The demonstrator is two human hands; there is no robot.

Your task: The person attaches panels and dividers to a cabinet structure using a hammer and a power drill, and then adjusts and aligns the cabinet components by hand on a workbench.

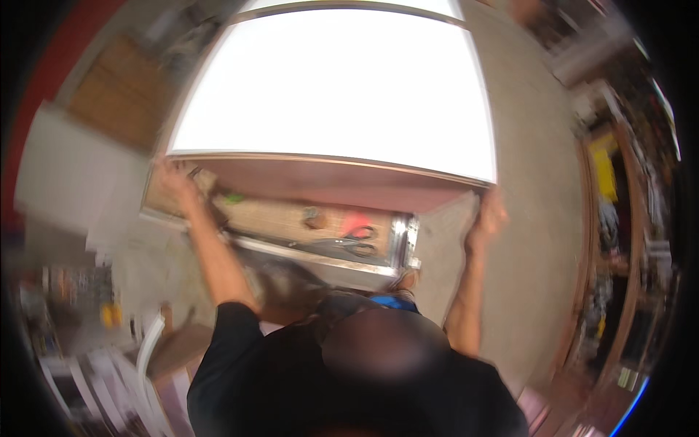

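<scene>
A large bright white panel (335, 87) with a thin brown rim stretches away from me, its near edge raised over a workbench. Below that edge shows a reddish-brown face (335, 182); whether it is an underside or a side wall I cannot tell. My left hand (173, 178) grips the near left corner, and my right hand (491, 211) holds the near right corner. Both are smeared by motion, with fingers partly hidden. Under the panel, scissors (358, 240) with dark handles lie on the wooden benchtop (280, 217), beside a red item (354, 223) and a small brown roundish item (313, 217).
A metal rail (313, 261) runs along the bench's near side. Wooden shelving (590, 240) full of mixed goods stands at the right. Brown board (120, 91) and a pale sheet (58, 171) lie at the left, with stacked panels (102, 386) at lower left.
</scene>
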